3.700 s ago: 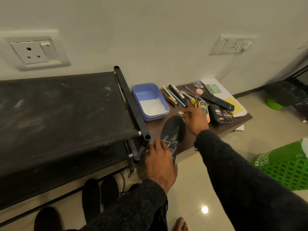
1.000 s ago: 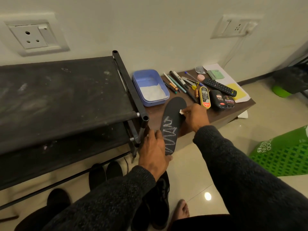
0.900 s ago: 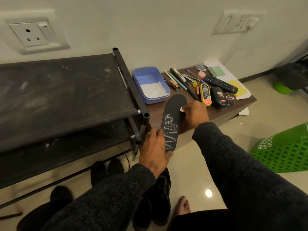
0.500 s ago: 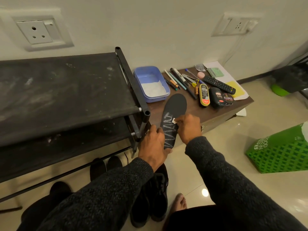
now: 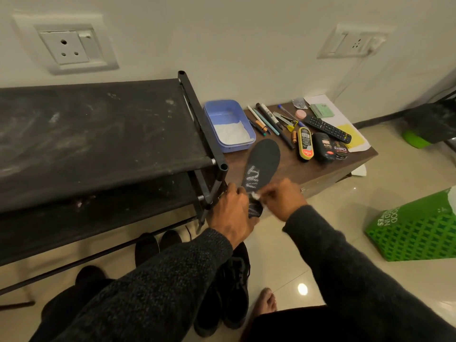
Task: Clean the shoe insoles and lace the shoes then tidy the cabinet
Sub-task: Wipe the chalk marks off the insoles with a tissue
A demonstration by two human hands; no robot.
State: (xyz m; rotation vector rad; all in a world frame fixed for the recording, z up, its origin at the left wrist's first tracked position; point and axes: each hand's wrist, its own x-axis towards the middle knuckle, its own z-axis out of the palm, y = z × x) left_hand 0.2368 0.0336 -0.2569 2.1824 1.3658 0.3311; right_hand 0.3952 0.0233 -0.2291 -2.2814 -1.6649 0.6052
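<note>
The long black foam insole (image 5: 262, 164) lies on the brown wooden desk (image 5: 296, 166), its long axis running away from the fingers. Its near heel end is gripped by the left hand (image 5: 232, 213). A small white piece (image 5: 255, 195) is pinched by the right hand (image 5: 281, 196) just at that end, beside the left fingers.

Dim, warm indoor light; one small bright glare spot on the glossy floor (image 5: 302, 289). Right hand (image 5: 283, 197) motion-blurred; the rest fairly sharp. Wide-angle distortion bends the wall (image 5: 222, 33) and shoe rack (image 5: 98, 129) towards the edges.
</note>
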